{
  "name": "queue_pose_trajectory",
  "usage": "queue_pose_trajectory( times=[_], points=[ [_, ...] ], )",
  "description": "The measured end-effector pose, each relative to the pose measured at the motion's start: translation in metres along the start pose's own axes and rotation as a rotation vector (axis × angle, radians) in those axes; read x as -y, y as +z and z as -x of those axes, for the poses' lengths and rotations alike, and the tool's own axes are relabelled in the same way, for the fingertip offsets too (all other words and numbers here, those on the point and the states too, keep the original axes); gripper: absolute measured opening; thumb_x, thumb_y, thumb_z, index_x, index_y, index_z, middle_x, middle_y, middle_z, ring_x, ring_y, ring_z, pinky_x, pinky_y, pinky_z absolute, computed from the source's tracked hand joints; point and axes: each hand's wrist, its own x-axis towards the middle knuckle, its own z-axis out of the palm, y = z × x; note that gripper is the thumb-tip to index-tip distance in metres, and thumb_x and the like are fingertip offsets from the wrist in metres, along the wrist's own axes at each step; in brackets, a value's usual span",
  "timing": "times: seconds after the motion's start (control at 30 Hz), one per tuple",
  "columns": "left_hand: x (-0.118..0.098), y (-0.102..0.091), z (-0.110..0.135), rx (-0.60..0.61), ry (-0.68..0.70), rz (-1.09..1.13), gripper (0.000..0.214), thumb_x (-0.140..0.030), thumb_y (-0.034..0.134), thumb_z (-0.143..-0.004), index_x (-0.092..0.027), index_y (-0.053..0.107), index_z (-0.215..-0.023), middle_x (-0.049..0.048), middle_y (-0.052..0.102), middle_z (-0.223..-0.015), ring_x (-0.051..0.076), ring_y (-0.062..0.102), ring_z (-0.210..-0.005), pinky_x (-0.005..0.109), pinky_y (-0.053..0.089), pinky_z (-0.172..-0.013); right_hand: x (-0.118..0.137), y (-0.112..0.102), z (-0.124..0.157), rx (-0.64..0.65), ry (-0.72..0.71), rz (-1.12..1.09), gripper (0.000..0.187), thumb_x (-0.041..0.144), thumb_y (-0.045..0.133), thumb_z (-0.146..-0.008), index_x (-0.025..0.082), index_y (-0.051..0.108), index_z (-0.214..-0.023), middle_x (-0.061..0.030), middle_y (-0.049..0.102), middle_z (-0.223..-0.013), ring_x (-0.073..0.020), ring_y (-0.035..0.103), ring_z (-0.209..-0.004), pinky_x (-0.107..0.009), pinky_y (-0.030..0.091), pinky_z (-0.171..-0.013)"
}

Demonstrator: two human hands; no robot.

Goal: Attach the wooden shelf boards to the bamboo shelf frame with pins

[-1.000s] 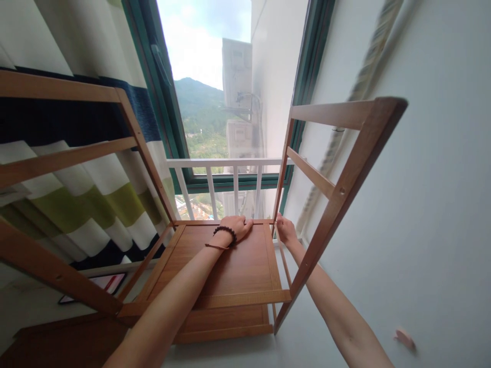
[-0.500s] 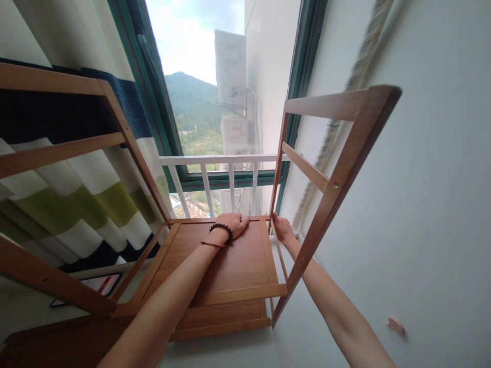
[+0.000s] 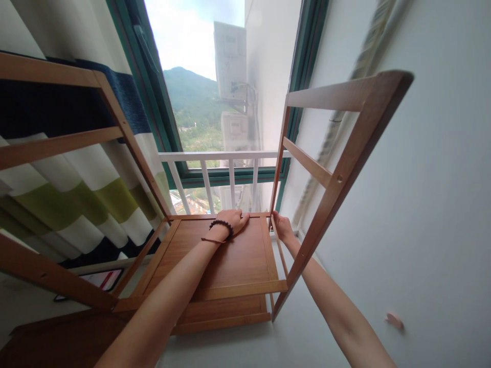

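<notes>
A wooden shelf rack (image 3: 230, 266) stands in front of me, its flat board between two upright ladder-like side frames. My left hand (image 3: 233, 221), a dark bead bracelet and thin cord at its wrist, is on the board's far edge. Its fingers bend over that edge, their tips hidden. Outside the right side frame (image 3: 337, 179), my right hand (image 3: 282, 226) is closed at the rear post, level with the board. Whatever its fingers hold there is too small or hidden to make out.
A second board (image 3: 226, 317) sits lower in the rack. Beyond stand a white railing (image 3: 226, 155) and a green-framed window. A striped curtain (image 3: 103, 199) hangs left, above a tablet-like device (image 3: 102, 280). The white wall (image 3: 429, 214) with a small pink hook (image 3: 394, 321) rises at right.
The view has shifted slightly, with the rack's right frame appearing a little larger. Both hands keep their places on the rack.
</notes>
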Motion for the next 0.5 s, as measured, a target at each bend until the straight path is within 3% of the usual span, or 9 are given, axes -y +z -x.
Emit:
queue_pose_trajectory(
  times=[0.17, 0.33, 0.43, 0.5],
  points=[
    [0.001, 0.002, 0.0, -0.009, -0.002, 0.004, 0.066, -0.056, 0.011, -0.082, -0.017, 0.064, -0.089, 0.0127, 0.066, -0.093, 0.026, 0.061, -0.085, 0.035, 0.042, -0.072, 0.001, -0.003, -0.001, -0.011, 0.001, 0.042, 0.07, 0.059, 0.008, -0.085, 0.019, 0.054, -0.05, -0.0075, 0.06, -0.055, -0.0182, 0.059, -0.059, -0.029, 0.043, -0.063],
    [-0.003, 0.0, 0.002, -0.056, -0.002, -0.001, 0.064, -0.055, 0.013, -0.083, -0.016, 0.064, -0.09, 0.0133, 0.065, -0.094, 0.027, 0.059, -0.089, 0.039, 0.04, -0.079, 0.005, -0.005, 0.002, 0.009, 0.02, 0.051, 0.073, 0.061, 0.004, -0.083, 0.019, 0.054, -0.052, -0.0072, 0.06, -0.055, -0.019, 0.06, -0.06, -0.029, 0.042, -0.064],
    [-0.005, -0.002, 0.014, -0.124, -0.04, -0.022, 0.061, -0.054, 0.015, -0.084, -0.016, 0.059, -0.105, 0.014, 0.059, -0.109, 0.029, 0.05, -0.105, 0.045, 0.031, -0.091, 0.006, -0.006, 0.004, 0.009, -0.001, 0.042, 0.073, 0.063, 0.003, -0.082, 0.019, 0.058, -0.063, -0.0069, 0.062, -0.062, -0.0197, 0.061, -0.065, -0.029, 0.042, -0.064],
    [-0.004, 0.0, 0.029, -0.167, -0.047, -0.023, 0.059, -0.055, 0.016, -0.084, -0.023, 0.047, -0.122, 0.0111, 0.049, -0.126, 0.029, 0.04, -0.118, 0.049, 0.021, -0.099, 0.005, -0.006, 0.005, -0.041, -0.025, 0.045, 0.07, 0.064, 0.005, -0.081, 0.019, 0.059, -0.073, -0.0062, 0.064, -0.07, -0.0199, 0.061, -0.068, -0.029, 0.042, -0.064]
  ],
)
